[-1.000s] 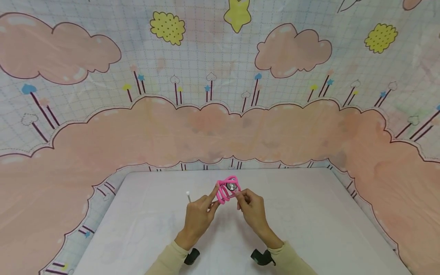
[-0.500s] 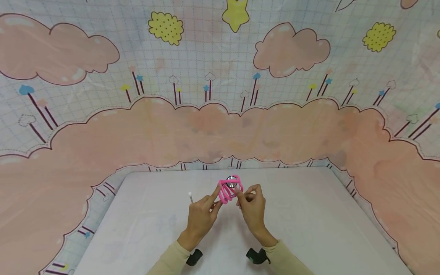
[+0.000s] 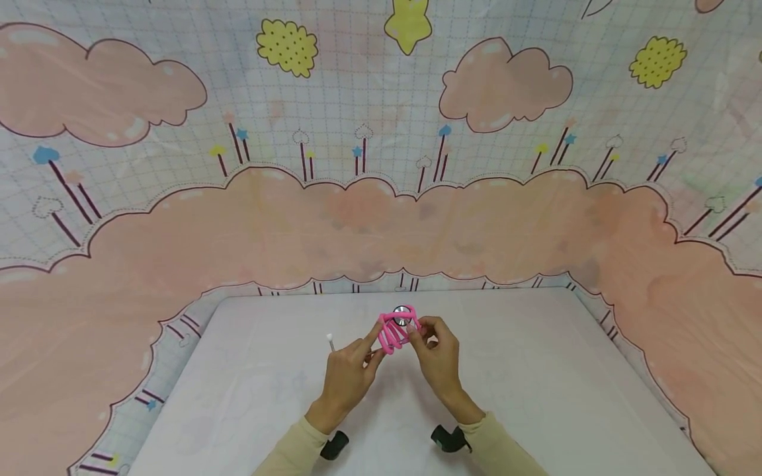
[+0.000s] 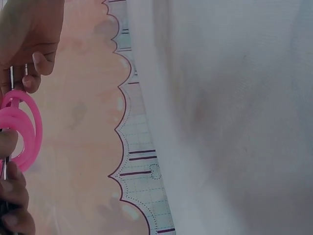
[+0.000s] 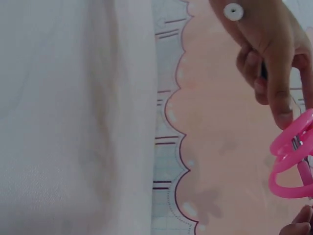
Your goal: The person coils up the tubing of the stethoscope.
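A stethoscope (image 3: pixel 390 336) with pink tubing wound into loops is held up between both hands, over the far part of the table. Its silver, dark-rimmed chest piece (image 3: pixel 402 316) faces me at the top of the loops. My left hand (image 3: pixel 346 373) grips it from the left, index finger along the coil; a white ear tip (image 3: pixel 330 338) sticks out beyond that hand. From the right, my right hand (image 3: pixel 439 354) pinches the coil near the chest piece with thumb and fingers. The left wrist view shows thin metal tubes (image 4: pixel 11 78) by the right fingers. Parts of the tubing are covered by fingers.
A white-covered table (image 3: pixel 256 370) lies under the hands. Behind and around it hangs a curtain (image 3: pixel 357 225) printed with clouds and stars. A dark wrist camera (image 3: pixel 335 445) sits at the left cuff, another dark camera (image 3: pixel 449 439) at the right.
The coiled stethoscope and left hand have shifted slightly right. My right index finger lifted off half a second ago and is now back against the coil.
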The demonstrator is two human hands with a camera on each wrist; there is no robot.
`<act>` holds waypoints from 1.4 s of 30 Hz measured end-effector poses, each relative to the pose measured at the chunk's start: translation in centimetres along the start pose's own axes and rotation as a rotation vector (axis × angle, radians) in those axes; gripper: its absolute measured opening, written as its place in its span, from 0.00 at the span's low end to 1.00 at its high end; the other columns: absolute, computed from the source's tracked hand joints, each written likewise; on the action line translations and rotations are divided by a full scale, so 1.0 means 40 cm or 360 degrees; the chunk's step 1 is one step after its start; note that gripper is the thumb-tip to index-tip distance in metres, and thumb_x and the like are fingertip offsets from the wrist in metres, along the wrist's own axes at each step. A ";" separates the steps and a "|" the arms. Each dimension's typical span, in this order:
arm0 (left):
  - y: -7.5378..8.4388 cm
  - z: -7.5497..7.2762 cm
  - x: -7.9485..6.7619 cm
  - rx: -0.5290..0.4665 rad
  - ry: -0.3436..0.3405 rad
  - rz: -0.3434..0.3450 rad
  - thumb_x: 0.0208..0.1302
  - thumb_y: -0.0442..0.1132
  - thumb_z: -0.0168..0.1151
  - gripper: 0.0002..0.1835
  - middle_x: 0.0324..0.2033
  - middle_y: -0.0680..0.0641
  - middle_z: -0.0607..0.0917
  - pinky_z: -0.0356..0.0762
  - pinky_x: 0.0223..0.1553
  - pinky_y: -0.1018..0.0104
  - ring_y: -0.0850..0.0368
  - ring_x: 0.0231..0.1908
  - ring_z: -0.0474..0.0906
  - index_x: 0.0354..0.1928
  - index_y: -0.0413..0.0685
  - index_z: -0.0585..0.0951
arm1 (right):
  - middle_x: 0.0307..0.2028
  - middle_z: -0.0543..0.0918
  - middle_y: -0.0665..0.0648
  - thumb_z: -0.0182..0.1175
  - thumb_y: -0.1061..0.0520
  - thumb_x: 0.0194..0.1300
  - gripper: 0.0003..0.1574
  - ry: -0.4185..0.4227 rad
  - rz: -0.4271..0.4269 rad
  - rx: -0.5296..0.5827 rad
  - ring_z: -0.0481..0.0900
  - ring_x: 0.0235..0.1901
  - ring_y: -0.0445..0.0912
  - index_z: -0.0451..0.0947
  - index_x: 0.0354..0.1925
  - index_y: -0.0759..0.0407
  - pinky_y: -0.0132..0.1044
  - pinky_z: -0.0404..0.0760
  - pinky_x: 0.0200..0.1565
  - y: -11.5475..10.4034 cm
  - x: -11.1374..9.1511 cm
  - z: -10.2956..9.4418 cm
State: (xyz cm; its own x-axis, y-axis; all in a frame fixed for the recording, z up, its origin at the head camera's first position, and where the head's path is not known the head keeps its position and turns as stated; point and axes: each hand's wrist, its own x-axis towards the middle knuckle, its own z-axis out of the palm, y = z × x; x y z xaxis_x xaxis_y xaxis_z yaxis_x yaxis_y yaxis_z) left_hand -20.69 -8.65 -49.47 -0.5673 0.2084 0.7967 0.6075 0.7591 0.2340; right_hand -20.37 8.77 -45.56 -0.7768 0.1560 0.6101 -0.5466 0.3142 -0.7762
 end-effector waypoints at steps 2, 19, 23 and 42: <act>-0.003 0.001 -0.002 -0.0022 -0.0033 -0.0017 0.52 0.40 0.76 0.38 0.18 0.54 0.81 0.72 0.22 0.77 0.67 0.18 0.76 0.67 0.52 0.74 | 0.28 0.78 0.57 0.66 0.66 0.61 0.10 -0.0052 0.0063 0.0021 0.74 0.29 0.41 0.78 0.40 0.70 0.30 0.72 0.25 -0.001 0.001 -0.004; -0.019 0.002 -0.011 -0.0241 -0.0366 -0.0236 0.58 0.38 0.69 0.35 0.19 0.56 0.79 0.66 0.25 0.78 0.72 0.21 0.64 0.69 0.48 0.71 | 0.41 0.83 0.64 0.61 0.62 0.68 0.10 -0.0315 0.0516 0.0164 0.82 0.33 0.42 0.77 0.46 0.65 0.31 0.83 0.35 0.072 0.014 -0.018; -0.024 -0.001 -0.013 -0.0263 -0.0381 -0.0222 0.57 0.40 0.68 0.34 0.20 0.57 0.78 0.65 0.24 0.78 0.72 0.22 0.63 0.68 0.46 0.72 | 0.40 0.84 0.61 0.62 0.60 0.67 0.09 -0.0351 0.0520 0.0161 0.82 0.35 0.38 0.78 0.45 0.61 0.29 0.79 0.37 0.104 0.012 -0.021; -0.083 0.000 0.006 -0.0606 -0.0822 -0.0562 0.61 0.47 0.70 0.33 0.25 0.58 0.77 0.73 0.32 0.73 0.64 0.29 0.72 0.68 0.55 0.71 | 0.47 0.81 0.66 0.63 0.60 0.66 0.22 -0.0603 0.0759 0.0340 0.86 0.35 0.48 0.76 0.58 0.58 0.38 0.86 0.38 0.129 0.033 -0.040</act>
State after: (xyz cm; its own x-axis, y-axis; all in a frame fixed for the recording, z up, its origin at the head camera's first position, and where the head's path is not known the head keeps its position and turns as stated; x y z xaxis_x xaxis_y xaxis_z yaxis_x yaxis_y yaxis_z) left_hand -22.84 -11.10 -50.06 -0.8979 0.3264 0.2955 0.4375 0.5873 0.6809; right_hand -23.75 12.10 -48.51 -0.9851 -0.1214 0.1222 -0.1339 0.0929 -0.9866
